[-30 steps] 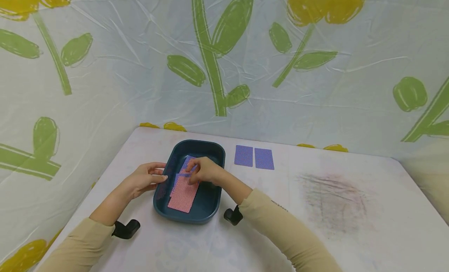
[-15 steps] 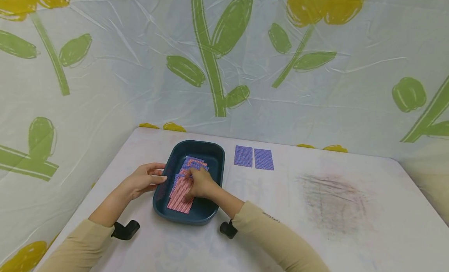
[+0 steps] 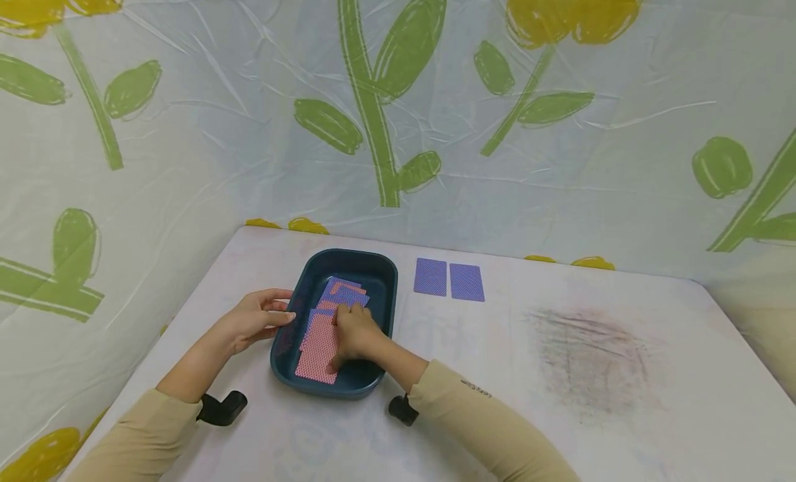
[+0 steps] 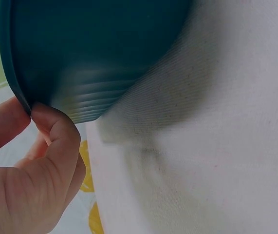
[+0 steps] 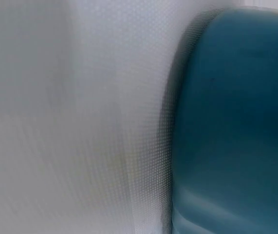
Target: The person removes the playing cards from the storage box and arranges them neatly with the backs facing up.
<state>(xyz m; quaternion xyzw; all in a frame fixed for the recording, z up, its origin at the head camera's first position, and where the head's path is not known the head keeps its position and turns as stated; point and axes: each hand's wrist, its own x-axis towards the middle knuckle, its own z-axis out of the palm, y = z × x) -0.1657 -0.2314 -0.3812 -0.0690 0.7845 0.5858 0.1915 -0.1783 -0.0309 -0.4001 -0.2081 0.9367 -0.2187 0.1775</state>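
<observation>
head: right hand (image 3: 357, 337) bends over the top red card (image 3: 316, 354) in the tray (image 3: 379, 278); whether it grips, i cannot tell. two blue cards (image 3: 430, 277) lie outside. left wrist: left hand (image 4: 36, 170) pinches the tray, likely to steady it. right wrist: only tray and table (image 5: 80, 122).

Left arm (image 3: 177, 392) up from lower left of head frame; left hand (image 3: 251, 316) left of centre, thumb and fingers pinching per left wrist view. Right arm (image 3: 472, 413) angles up-left from bottom edge; right hand (image 3: 357, 334) just below-left of centre, fingers bent, thumb spread low, grip unclear.
</observation>
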